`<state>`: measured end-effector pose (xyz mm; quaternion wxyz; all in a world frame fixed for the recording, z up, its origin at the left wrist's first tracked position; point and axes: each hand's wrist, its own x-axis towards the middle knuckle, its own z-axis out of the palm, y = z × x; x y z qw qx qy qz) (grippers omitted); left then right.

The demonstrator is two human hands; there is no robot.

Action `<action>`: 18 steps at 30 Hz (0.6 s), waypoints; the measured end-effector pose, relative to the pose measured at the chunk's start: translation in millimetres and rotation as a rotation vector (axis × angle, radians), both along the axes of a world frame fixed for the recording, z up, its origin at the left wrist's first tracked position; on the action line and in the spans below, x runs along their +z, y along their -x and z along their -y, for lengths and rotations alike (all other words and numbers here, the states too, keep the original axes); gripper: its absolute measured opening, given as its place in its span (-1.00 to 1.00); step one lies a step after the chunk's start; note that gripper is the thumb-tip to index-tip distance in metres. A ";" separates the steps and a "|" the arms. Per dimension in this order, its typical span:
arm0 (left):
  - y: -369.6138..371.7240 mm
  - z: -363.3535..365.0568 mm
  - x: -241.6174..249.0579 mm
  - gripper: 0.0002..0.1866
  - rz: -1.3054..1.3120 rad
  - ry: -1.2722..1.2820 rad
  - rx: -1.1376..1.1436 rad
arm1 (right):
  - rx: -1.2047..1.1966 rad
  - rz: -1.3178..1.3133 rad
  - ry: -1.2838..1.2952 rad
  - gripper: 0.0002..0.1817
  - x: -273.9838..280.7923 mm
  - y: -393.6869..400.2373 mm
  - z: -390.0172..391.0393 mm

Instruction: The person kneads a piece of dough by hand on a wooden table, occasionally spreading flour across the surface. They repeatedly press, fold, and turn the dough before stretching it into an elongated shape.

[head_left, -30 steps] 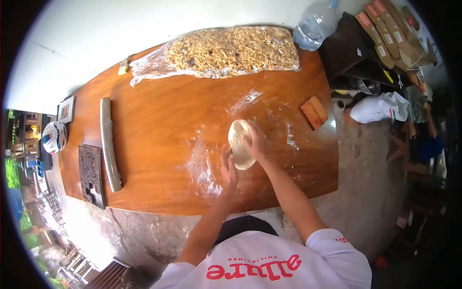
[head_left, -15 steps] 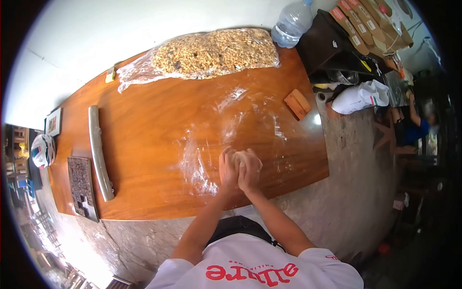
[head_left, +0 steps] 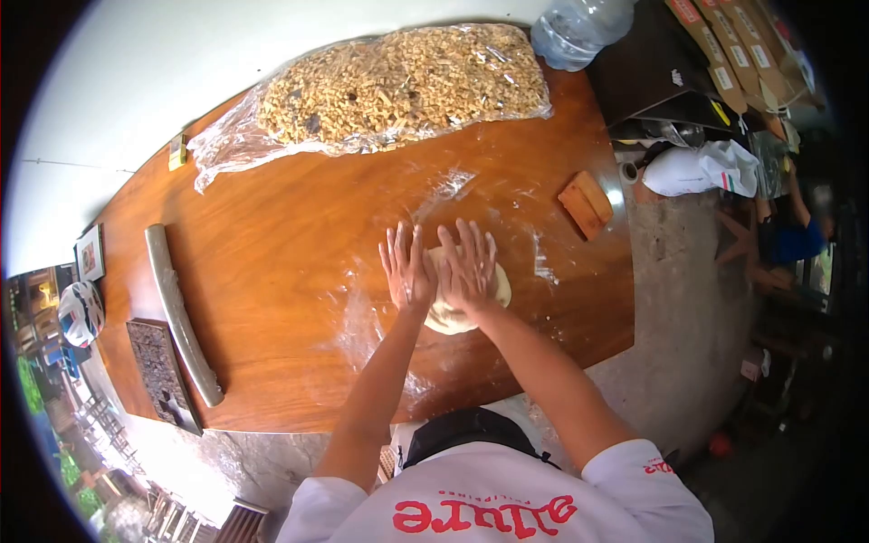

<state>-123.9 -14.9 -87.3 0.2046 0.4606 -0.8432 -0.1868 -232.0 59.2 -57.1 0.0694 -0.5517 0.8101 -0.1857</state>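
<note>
A pale, round lump of dough (head_left: 448,319) lies on the wooden table (head_left: 272,271), partly covered by my hands. My right hand (head_left: 466,271) presses flat on top of it, fingers stretched out and spread away from me. Along the dough's left side, my left hand (head_left: 407,270) has its fingers straight and apart, its inner edge overlapping the dough in this view. White flour smears (head_left: 358,326) mark the wood around both hands. Neither hand is wrapped round anything.
A clear bag of yellowish pieces (head_left: 407,90) lies along the back, beside a water bottle (head_left: 579,32). To the right is a small wooden block (head_left: 586,206). A long grey roll (head_left: 181,312) and a dark carved panel (head_left: 163,376) lie left. Another person (head_left: 797,240) is at far right.
My hands were clasped together around the dough near the table's front edge. Now they have parted and moved forward, fingers spread, and the dough shows as a wider round lump.
</note>
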 end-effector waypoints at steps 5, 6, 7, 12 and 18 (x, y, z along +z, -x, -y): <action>30.6 45.4 14.0 -0.54 -0.098 0.050 0.106 | -0.059 0.030 0.166 -0.44 -5.2 49.1 73.6; 31.3 44.2 18.8 -0.54 -0.200 -0.103 -0.006 | -0.055 0.035 0.178 -0.44 -6.8 54.6 85.8; 31.7 40.7 22.2 -0.55 -0.302 -0.257 -0.121 | -0.049 0.034 0.262 -0.52 -8.5 59.0 95.5; 29.6 -27.3 26.6 -0.48 -0.239 -0.144 0.062 | 0.074 0.708 0.698 -0.72 -61.1 90.5 121.0; 11.0 -134.5 36.2 -0.49 -0.297 -0.321 0.438 | -0.396 0.693 0.572 -0.68 19.1 79.8 28.4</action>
